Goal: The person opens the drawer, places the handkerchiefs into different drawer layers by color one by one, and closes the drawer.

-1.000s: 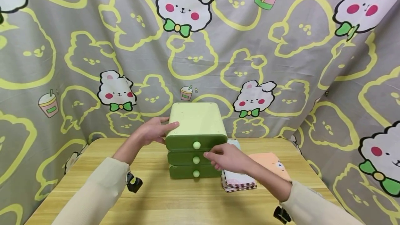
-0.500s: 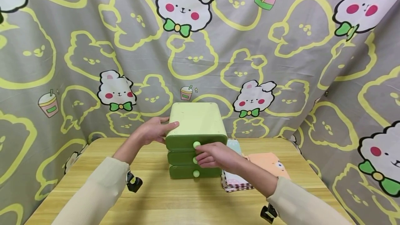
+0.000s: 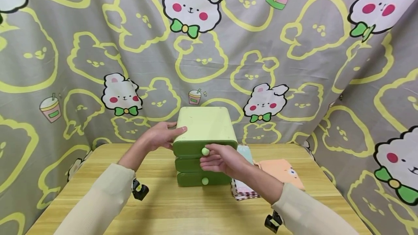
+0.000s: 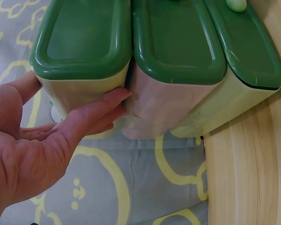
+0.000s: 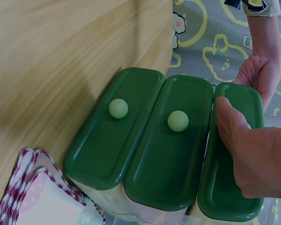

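Observation:
A small three-drawer unit [image 3: 204, 122] stands on the table, with a pale green top and dark green fronts. Each front shown has a round pale knob. My left hand [image 3: 160, 135] holds its upper left corner, thumb on top; in the left wrist view the fingers [image 4: 96, 112] lie along the top drawer's side. My right hand [image 3: 225, 159] pinches the top drawer's knob [image 3: 205, 151] between thumb and index finger, the other fingers loosely extended below. That hand hides the middle knob in the head view; the right wrist view shows the middle knob [image 5: 178, 121] free. All drawers look closed.
Folded cloths with a checked edge [image 3: 245, 195] lie right of the unit, close to its side. Beside them is an orange cloth [image 3: 277, 171] with a bear face. The wooden table [image 3: 183, 209] extends in front; a patterned curtain [image 3: 150, 64] hangs behind.
My right hand has moved left from the front's right side to the top drawer's knob and taken hold of it. The left hand and the drawer unit have stayed in place.

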Motion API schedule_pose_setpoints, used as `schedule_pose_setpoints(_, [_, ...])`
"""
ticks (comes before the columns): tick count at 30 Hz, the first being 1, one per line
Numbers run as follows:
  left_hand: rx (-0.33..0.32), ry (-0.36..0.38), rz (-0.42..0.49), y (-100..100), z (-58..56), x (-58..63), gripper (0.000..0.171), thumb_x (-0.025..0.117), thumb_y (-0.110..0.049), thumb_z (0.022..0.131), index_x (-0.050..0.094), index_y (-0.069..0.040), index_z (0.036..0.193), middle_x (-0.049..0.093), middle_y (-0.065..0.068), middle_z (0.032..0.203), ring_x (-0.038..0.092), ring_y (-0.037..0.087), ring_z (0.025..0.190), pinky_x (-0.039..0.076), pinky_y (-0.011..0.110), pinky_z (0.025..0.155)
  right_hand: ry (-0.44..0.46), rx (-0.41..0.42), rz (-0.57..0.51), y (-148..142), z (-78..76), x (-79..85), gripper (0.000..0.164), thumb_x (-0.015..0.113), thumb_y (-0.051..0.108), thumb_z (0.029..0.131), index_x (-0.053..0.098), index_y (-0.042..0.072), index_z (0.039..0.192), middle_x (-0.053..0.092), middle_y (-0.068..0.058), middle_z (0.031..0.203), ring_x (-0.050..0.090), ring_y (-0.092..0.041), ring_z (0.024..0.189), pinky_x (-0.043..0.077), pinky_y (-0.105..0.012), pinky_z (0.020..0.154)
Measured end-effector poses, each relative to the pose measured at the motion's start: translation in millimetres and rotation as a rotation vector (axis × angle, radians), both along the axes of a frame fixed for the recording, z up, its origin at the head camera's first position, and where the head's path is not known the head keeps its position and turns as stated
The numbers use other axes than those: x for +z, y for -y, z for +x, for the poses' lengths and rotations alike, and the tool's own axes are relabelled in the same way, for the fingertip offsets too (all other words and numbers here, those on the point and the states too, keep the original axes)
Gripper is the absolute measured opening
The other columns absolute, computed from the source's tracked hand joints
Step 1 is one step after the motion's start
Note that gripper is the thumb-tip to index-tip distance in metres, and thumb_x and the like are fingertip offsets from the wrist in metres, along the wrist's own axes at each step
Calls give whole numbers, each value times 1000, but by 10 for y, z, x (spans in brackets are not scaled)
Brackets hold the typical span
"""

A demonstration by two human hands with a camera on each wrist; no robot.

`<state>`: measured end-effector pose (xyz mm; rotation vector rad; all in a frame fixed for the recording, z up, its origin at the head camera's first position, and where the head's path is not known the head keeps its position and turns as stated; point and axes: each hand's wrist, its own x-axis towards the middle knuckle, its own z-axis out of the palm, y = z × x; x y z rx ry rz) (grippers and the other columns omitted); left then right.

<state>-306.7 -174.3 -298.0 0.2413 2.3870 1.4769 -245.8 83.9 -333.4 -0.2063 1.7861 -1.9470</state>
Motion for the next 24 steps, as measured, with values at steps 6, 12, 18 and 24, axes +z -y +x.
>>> schedule_pose_setpoints(6, [7,-4,-12,10,2,-4,86,59,-48,102,18,-1,162,68,22,123,70,25,104,60,41,88,0,-45,-8,49,-11,-14,43,55,27,104,50,-11,123,63,-35,127,68,-41,115,58,-39,94])
schedule_pose_setpoints(12, [6,-3,-17,3,1,-6,87,59,-48,102,18,-1,162,69,21,122,71,24,102,60,41,89,-32,-66,38,60,-26,-66,44,56,27,105,61,-12,124,67,-31,123,68,-39,115,59,-36,92])
schedule_pose_setpoints(18, [6,-5,-24,-2,0,-3,86,59,-48,102,18,-2,162,71,19,116,71,21,97,60,41,88,-39,-95,65,71,-9,-60,43,59,27,104,64,-11,124,69,-28,121,74,-30,105,60,-34,90])
schedule_pose_setpoints(24, [6,-7,-22,-9,2,5,85,58,-47,102,19,-1,162,71,19,116,71,22,100,60,41,88,-50,-99,50,72,0,-50,39,58,23,105,64,-9,125,68,-30,121,75,-29,103,60,-34,89])
